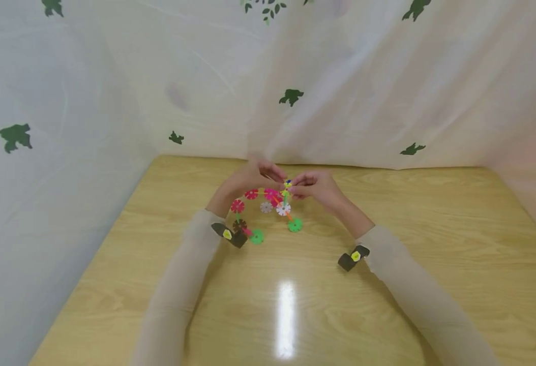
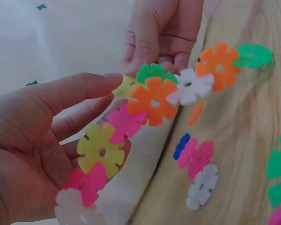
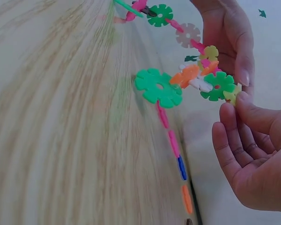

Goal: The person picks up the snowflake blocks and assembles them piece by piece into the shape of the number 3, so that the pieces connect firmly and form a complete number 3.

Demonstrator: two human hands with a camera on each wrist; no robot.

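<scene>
Slotted plastic snowflake discs are joined into a curved, branching model. My left hand (image 1: 248, 180) and right hand (image 1: 315, 186) meet over its upper end. The left thumb and fingers pinch a yellow disc (image 2: 124, 87) there, and the right thumb and fingers pinch the same end from the other side, as seen in the right wrist view (image 3: 232, 95). A green disc (image 3: 218, 86) joins the yellow one. From there an orange disc (image 2: 154, 101) and a white disc (image 2: 191, 87) lead toward a green end disc (image 1: 295, 225). Pink and yellow discs run down past the left palm.
The model's other green end disc (image 1: 257, 237) is near the left wrist, close to the wooden table (image 1: 231, 305). More linked discs, including a white one (image 2: 202, 186), extend below the hands. A pale curtain (image 1: 341, 101) with leaf and bird prints hangs behind the table.
</scene>
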